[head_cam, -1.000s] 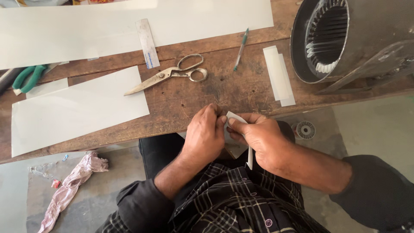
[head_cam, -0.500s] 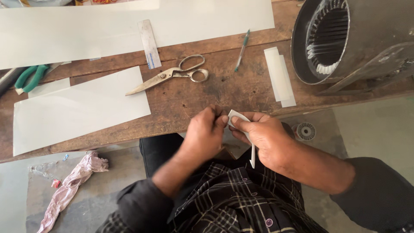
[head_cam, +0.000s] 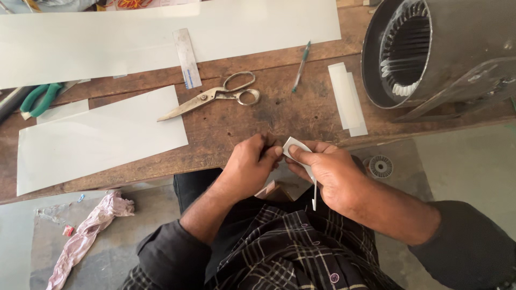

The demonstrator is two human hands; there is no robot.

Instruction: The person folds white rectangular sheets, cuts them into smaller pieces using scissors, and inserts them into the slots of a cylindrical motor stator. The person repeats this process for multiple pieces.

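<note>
Both-hand pinch on paper strip (head_cam: 299, 153), seemingly unchanged

1. The left hand (head_cam: 248, 167) sat low in front of the body, back upward, its grip pinched tight with fingertips pointing right.
2. The right hand (head_cam: 329, 173) lay just beside it, thumb pressed forward, fingers curled under in a closed grip.
3. Both forearms angled inward, sleeves pushed back toward the elbows.
</note>
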